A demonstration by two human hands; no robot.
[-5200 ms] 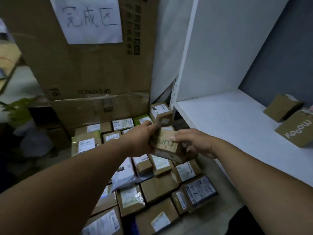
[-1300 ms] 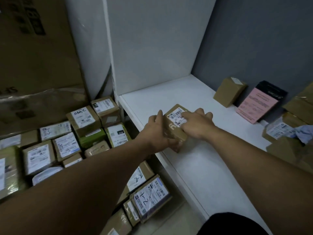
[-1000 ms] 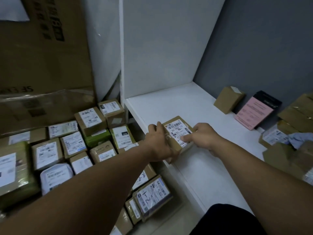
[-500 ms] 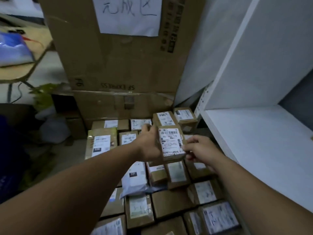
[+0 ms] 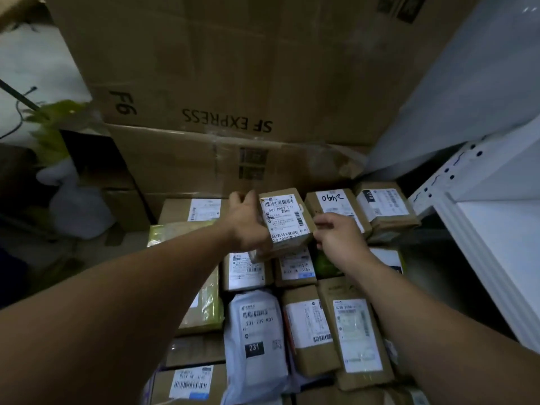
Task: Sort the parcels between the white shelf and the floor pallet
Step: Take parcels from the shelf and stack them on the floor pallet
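A small brown parcel (image 5: 285,222) with a white barcode label facing up is held above the floor pile. My left hand (image 5: 247,223) grips its left side. My right hand (image 5: 339,238) touches its right edge with curled fingers. Below lie several labelled parcels on the floor, among them a white plastic mailer (image 5: 257,337) marked 231 and a brown box (image 5: 336,206) with handwriting on its label. The white shelf (image 5: 502,238) stands at the right; only its board and front post show.
A tall SF EXPRESS cardboard carton (image 5: 222,83) rises behind the pile, with a taped carton (image 5: 233,165) under it. A green plant (image 5: 49,124) and a white bag (image 5: 76,206) sit at the left. A green-taped box (image 5: 204,290) lies under my left forearm.
The view and both hands have swung from the shelf to the floor pile. The parcel has gone with them, farther forward and lower over the back rows.
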